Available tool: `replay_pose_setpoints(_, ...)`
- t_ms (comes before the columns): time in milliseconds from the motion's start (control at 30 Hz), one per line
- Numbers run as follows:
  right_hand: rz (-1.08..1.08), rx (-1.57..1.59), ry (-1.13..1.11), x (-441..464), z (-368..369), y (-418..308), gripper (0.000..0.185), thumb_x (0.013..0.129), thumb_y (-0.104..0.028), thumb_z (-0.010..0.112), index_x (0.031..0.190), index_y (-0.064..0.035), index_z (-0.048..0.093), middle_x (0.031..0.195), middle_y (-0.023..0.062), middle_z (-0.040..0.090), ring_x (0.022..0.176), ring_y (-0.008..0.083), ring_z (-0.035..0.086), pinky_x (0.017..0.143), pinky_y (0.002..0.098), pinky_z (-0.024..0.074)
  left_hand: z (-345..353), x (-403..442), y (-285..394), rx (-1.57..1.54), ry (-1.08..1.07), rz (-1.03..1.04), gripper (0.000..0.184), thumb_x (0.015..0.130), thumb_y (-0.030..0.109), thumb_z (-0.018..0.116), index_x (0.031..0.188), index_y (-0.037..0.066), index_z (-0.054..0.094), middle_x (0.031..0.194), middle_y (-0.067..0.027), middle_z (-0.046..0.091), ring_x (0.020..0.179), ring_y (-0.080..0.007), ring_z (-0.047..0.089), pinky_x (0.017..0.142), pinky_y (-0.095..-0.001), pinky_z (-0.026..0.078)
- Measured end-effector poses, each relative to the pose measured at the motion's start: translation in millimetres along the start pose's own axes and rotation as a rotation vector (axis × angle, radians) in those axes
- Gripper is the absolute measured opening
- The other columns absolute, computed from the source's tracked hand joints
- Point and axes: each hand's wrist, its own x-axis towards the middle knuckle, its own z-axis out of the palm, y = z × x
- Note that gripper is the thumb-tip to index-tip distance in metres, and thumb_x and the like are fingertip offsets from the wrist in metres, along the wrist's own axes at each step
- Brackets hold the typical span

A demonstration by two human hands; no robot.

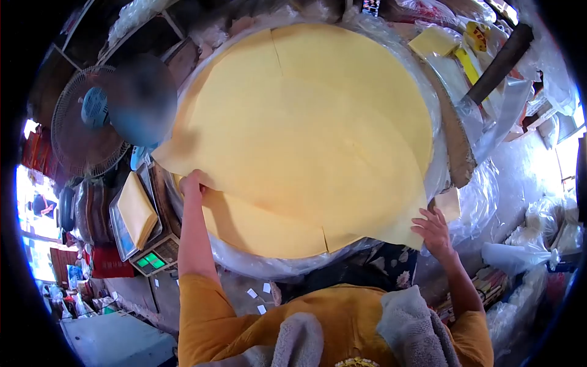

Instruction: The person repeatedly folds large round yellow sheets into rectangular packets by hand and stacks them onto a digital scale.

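Yellow sheet (306, 147), seemingly being spread: left hand (194, 182) pinches one edge; splayed right hand (435, 233) should guide another evenly.

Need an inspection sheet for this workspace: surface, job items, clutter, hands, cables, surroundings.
Surface: clear plastic shows around the yellow layers.
Job items: top yellow sheet overlaps lower yellow sheets.
Clutter: plastic bags at right; white scraps on the floor.
Left hand: grips the top sheet's near edge.
Right hand: at its right edge; grip unclear.
Cables: nothing seen clearly.
Surroundings: fan at left; yellow stack near a lit green display.
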Motion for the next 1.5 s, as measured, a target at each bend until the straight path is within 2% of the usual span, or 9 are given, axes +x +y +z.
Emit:
replay_pose_setpoints(233, 0.804, 0.522, 0.386, 1, 23, 43, 0.02, 0.093, -0.017, 0.054, 0.095, 0.0003, 0.064, 0.082, 0.0015, 0.063, 0.08, 0.0108, 0.056, 0.074, 0.0276, 0.0443, 7, 18, 12, -0.493, -0.386, -0.017, 0.017, 0.082, 0.022, 0.061, 0.085, 0.007, 0.053, 0.073, -0.0091, 0.061, 0.064, -0.0215, 0.063, 0.05, -0.026, 0.05)
replay_pose_setpoints(267, 0.788, 0.474, 0.399, 5, 28, 49, 0.023, 0.094, -0.02, 0.053, 0.095, 0.0013, 0.063, 0.081, 0.002, 0.061, 0.077, 0.0094, 0.054, 0.07, 0.0262, 0.0434, 18, 2, 22, -0.587, -0.364, -0.008, 0.022, 0.087, 0.023, 0.058, 0.1, 0.005, 0.054, 0.096, -0.0121, 0.062, 0.088, -0.024, 0.064, 0.072, -0.0313, 0.054)
replay_pose_setpoints(500, 0.886, 0.195, 0.209, 36, 19, 58, 0.03, 0.094, -0.025, 0.055, 0.097, 0.0031, 0.063, 0.073, -0.0002, 0.057, 0.071, 0.005, 0.048, 0.064, 0.0229, 0.0401, 104, -17, -16, 0.762, -0.305, 1.032, 0.058, 0.092, 0.04, 0.05, 0.134, 0.001, 0.042, 0.134, -0.0186, 0.047, 0.128, -0.0333, 0.039, 0.107, -0.0477, 0.027)
replay_pose_setpoints(600, 0.889, 0.227, 0.273, 36, 25, 69, 0.028, 0.093, -0.024, 0.055, 0.097, 0.0037, 0.059, 0.074, 0.0109, 0.056, 0.07, 0.0172, 0.054, 0.066, 0.0294, 0.0427, 110, -43, -23, 1.051, -0.156, 1.011, 0.066, 0.092, 0.052, 0.041, 0.14, 0.006, 0.035, 0.147, -0.018, 0.028, 0.137, -0.0363, 0.021, 0.108, -0.0563, 0.02)
replay_pose_setpoints(800, 0.299, -0.209, 0.404, 96, 11, -19, 0.044, 0.091, -0.017, 0.051, 0.132, -0.0027, 0.044, 0.135, 0.0187, 0.044, 0.128, 0.0314, 0.039, 0.107, 0.042, 0.0283, 133, -110, -21, 1.217, -0.053, 1.126, 0.069, 0.09, 0.058, 0.038, 0.145, 0.017, 0.028, 0.152, -0.0144, 0.016, 0.138, -0.0469, 0.008, 0.104, -0.0671, 0.011)
replay_pose_setpoints(867, 0.227, -0.401, -0.039, 122, 46, -42, 0.045, 0.09, -0.018, 0.051, 0.134, -0.0093, 0.045, 0.143, 0.0135, 0.035, 0.135, 0.0319, 0.028, 0.11, 0.0511, 0.019, 146, -130, -29, 1.247, -0.124, 1.129, 0.074, 0.088, 0.061, 0.039, 0.145, 0.016, 0.027, 0.152, -0.0182, 0.014, 0.137, -0.0493, 0.006, 0.104, -0.0677, 0.009)
replay_pose_setpoints(1067, 0.124, -0.325, -0.196, 173, 79, -39, 0.048, 0.09, -0.029, 0.051, 0.137, -0.0225, 0.042, 0.147, 0.0065, 0.029, 0.139, 0.033, 0.017, 0.107, 0.0633, 0.012, 161, -134, -30, 1.139, -0.158, 0.906, 0.084, 0.082, 0.069, 0.041, 0.145, 0.014, 0.026, 0.15, -0.0258, 0.011, 0.135, -0.0533, 0.003, 0.104, -0.0672, 0.003)
replay_pose_setpoints(1233, 0.106, -0.349, -0.241, 175, 73, -37, 0.051, 0.089, -0.033, 0.052, 0.138, -0.022, 0.04, 0.148, 0.0077, 0.028, 0.139, 0.0338, 0.016, 0.106, 0.0639, 0.0118, 146, -63, -33, 1.326, -0.045, 0.953, 0.075, 0.084, 0.065, 0.043, 0.145, 0.025, 0.027, 0.152, -0.0111, 0.02, 0.138, -0.0454, 0.008, 0.106, -0.0633, 0.009)
replay_pose_setpoints(1500, 0.072, -0.347, -0.217, 172, 80, -29, 0.054, 0.088, -0.038, 0.053, 0.138, -0.0219, 0.041, 0.147, 0.0092, 0.028, 0.138, 0.0376, 0.017, 0.103, 0.067, 0.0125, 35, 60, 17, 1.26, 0.165, 0.527, 0.07, 0.088, 0.065, 0.03, 0.147, 0.027, 0.023, 0.154, -0.0127, 0.013, 0.141, -0.0412, 0.003, 0.108, -0.061, 0.001)
